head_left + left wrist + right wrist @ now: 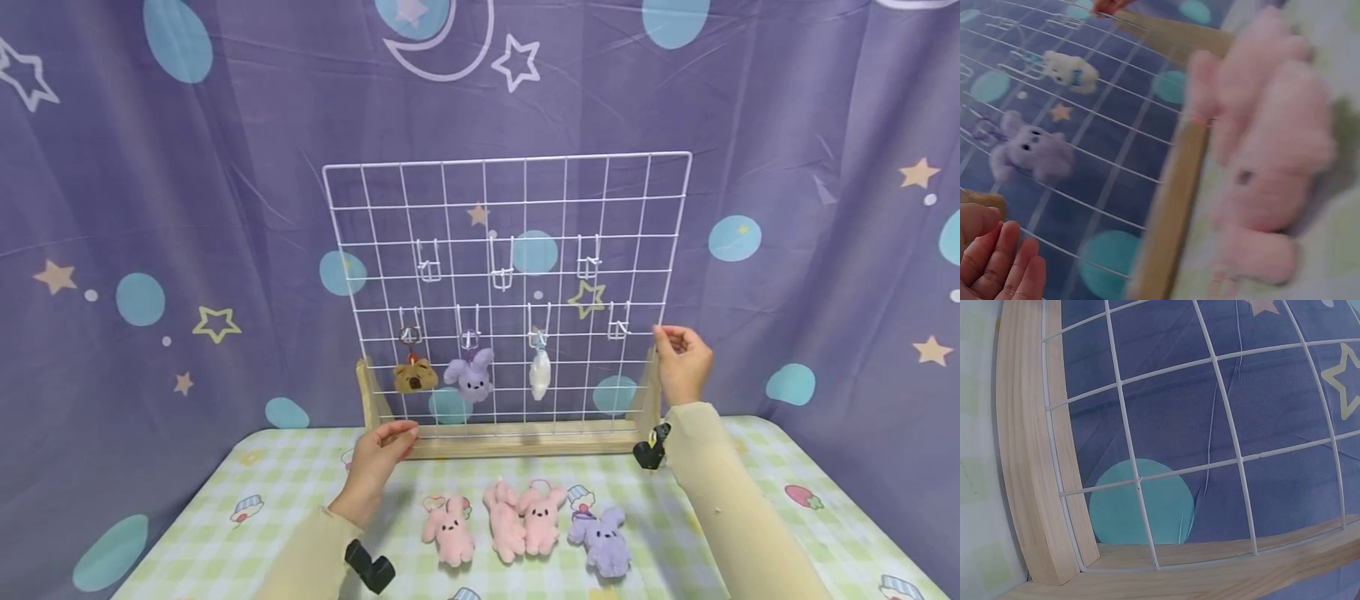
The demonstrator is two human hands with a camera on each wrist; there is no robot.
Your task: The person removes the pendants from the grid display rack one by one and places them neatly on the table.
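Note:
A white wire grid panel [505, 336] stands upright in a wooden stand [525, 439]. My right hand [684, 363] is at its right edge, thumb and index finger pinching the side wire. Beside the lower left of the stand is my left hand [377, 465], fingers loosely extended and holding nothing. Hooks on the lower part of the grid carry a brown bear keychain [415, 377], a purple bunny keychain [472, 379] and a white plush keychain [540, 375]. In the right wrist view, the hand itself is out of frame.
On the checked tablecloth [292, 500] lie pink plush keychains [452, 533] and a purple bunny plush [604, 546], in front of the stand. Bare white hooks [502, 277] hang above, and one [618, 327] at lower right. A patterned purple curtain [225, 167] hangs behind.

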